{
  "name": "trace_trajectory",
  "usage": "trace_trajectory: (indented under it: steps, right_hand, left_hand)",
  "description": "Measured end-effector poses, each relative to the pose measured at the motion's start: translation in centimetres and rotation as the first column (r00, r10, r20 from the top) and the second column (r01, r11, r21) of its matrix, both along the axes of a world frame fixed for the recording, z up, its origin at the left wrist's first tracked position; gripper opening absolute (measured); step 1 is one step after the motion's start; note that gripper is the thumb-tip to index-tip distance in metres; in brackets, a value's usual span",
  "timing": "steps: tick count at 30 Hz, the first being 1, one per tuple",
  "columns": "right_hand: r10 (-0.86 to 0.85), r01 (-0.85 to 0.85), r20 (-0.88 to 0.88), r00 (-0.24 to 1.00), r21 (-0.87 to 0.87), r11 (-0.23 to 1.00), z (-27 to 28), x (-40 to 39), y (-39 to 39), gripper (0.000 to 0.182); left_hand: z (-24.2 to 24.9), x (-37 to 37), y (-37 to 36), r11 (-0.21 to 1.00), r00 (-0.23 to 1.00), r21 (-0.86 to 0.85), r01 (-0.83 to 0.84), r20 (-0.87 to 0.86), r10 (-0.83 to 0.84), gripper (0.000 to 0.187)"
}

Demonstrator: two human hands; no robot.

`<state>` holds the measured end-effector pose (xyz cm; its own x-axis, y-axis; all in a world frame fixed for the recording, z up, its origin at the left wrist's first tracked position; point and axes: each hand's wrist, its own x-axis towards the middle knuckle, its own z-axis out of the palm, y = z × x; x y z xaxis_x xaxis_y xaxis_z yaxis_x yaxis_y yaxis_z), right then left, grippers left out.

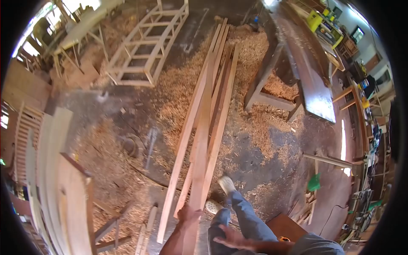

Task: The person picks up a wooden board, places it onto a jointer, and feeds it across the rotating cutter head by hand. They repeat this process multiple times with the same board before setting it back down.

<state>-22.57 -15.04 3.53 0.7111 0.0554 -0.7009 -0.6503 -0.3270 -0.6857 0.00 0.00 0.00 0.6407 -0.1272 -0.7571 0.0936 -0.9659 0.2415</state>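
Observation:
My left hand point(189, 213) is closed around the near end of a long wooden plank point(202, 157), which runs away from me over a bundle of other long boards point(177, 157) on the floor. The plank's near end carries on past my hand toward the bottom edge of the view. Close to my thigh, my right hand point(233, 238) hangs with its fingers stretched and holds nothing. My feet, in light shoes point(227, 185), stand just right of the boards.
Wood shavings point(250, 51) cover much of the floor. A wooden frame point(144, 46) lies at the far left, and a workbench point(310, 76) with a dark top stands at right. Upright boards point(72, 204) crowd the near left. A green piece point(314, 182) lies at right.

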Motion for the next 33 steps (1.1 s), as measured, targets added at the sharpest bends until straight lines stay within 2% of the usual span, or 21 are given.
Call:
trace_trajectory:
  steps: [2,3,4,7,8,9,10,11,12,15,16,17,18,21,23,25,27,28,30,31,33]
  right_hand:
    - [-0.005,0.021,-0.078,0.997,0.208,0.978,1.5,6.1,5.6,0.076]
    - [-0.092,0.122,-0.125,0.988,0.263,0.957,8.3,2.3,-1.3,0.073]
    - [-0.138,0.231,-0.233,0.963,0.446,0.865,9.8,2.3,-0.2,0.070]
    - [-0.025,0.565,-0.589,0.808,0.761,0.319,14.7,-0.3,5.1,0.062]
    - [-0.083,0.462,-0.462,0.883,0.827,0.321,12.6,-0.5,5.5,0.049]
    - [-0.090,0.274,-0.270,0.959,0.788,0.551,13.5,0.0,4.3,0.045]
    - [-0.047,0.087,-0.078,0.996,0.662,0.744,15.1,1.0,2.8,0.041]
    - [-0.169,0.197,-0.108,0.980,0.675,0.711,15.1,1.3,2.2,0.028]
    - [-0.124,0.083,0.031,0.992,0.584,0.807,13.9,1.1,1.3,0.027]
    - [-0.071,-0.112,0.541,0.838,0.298,0.948,14.9,0.7,-1.2,0.023]
    - [-0.434,0.419,-0.208,0.876,0.772,0.477,17.2,1.9,-1.6,0.023]
    - [-0.535,0.443,-0.211,0.818,0.824,0.353,19.3,2.2,-2.3,0.026]
    - [-0.574,0.417,-0.138,0.807,0.821,0.389,20.5,2.6,-3.4,0.031]
    - [-0.660,0.410,-0.172,0.732,0.884,0.224,25.5,4.3,-6.2,0.044]
    - [-0.637,0.252,-0.007,0.770,0.922,0.295,25.4,5.4,-9.0,0.058]
    - [-0.638,0.232,-0.008,0.770,0.935,0.269,28.6,6.2,-10.3,0.058]
    - [-0.738,0.210,0.012,0.675,0.956,0.207,32.2,5.7,-10.7,0.052]
    - [-0.758,0.199,0.011,0.652,0.962,0.185,32.3,6.2,-11.1,0.052]
    - [-0.759,0.156,0.096,0.644,0.955,0.253,32.8,6.7,-12.3,0.052]
    - [-0.744,0.124,0.162,0.648,0.942,0.313,33.4,7.0,-12.8,0.052]
    - [-0.760,0.144,0.191,0.621,0.926,0.350,34.8,7.4,-13.2,0.052]
  left_hand:
    - [1.5,4.0,0.8,1.000,0.996,0.010,0.007,0.092,-0.008,0.088]
    - [8.2,0.5,-8.6,0.991,0.987,-0.132,0.014,0.161,0.007,0.088]
    - [10.3,1.1,-9.3,0.980,0.978,-0.186,0.062,0.209,-0.022,0.086]
    - [14.0,1.6,-8.2,0.975,0.934,-0.145,0.171,0.339,-0.113,0.091]
    - [11.1,1.8,-8.2,0.967,0.862,-0.182,0.180,0.503,-0.065,0.087]
    - [9.2,1.2,-7.9,0.958,0.768,-0.212,0.194,0.640,-0.014,0.082]
    - [11.5,1.6,-7.6,0.938,0.920,-0.330,0.109,0.391,0.031,0.083]
    - [14.1,2.7,-7.3,0.905,0.992,-0.425,0.002,0.117,0.053,0.085]
    - [15.4,1.7,-6.3,0.903,0.989,-0.430,-0.001,0.132,0.063,0.085]
    - [20.8,-2.9,-2.1,0.766,0.977,-0.615,-0.187,-0.197,0.081,0.084]
    - [24.1,-4.9,-1.0,0.810,0.961,-0.552,-0.199,-0.270,0.052,0.086]
    - [27.2,-7.2,-0.4,0.846,0.939,-0.492,-0.204,-0.341,0.028,0.087]
    - [29.8,-9.5,0.0,0.844,0.943,-0.497,-0.201,-0.333,0.029,0.087]
    - [36.3,-16.0,1.2,0.822,0.854,-0.518,-0.235,-0.514,-0.080,0.080]
    - [38.6,-20.1,0.5,0.570,0.873,-0.759,-0.315,-0.467,-0.140,0.086]
    - [42.0,-23.2,-2.5,0.135,0.745,-0.818,-0.560,-0.568,-0.350,0.086]
    - [41.8,-23.1,-5.4,-0.013,0.464,-0.586,-0.810,-0.629,-0.624,0.078]
    - [42.0,-23.5,-6.0,-0.006,0.461,-0.592,-0.806,-0.621,-0.634,0.078]
    - [43.0,-23.4,-7.7,-0.236,0.671,-0.641,-0.731,-0.610,-0.422,0.072]
    - [43.8,-23.5,-8.7,-0.238,0.675,-0.648,-0.723,-0.591,-0.441,0.072]
    - [46.0,-23.4,-10.3,-0.330,0.666,-0.594,-0.734,-0.725,-0.177,0.078]
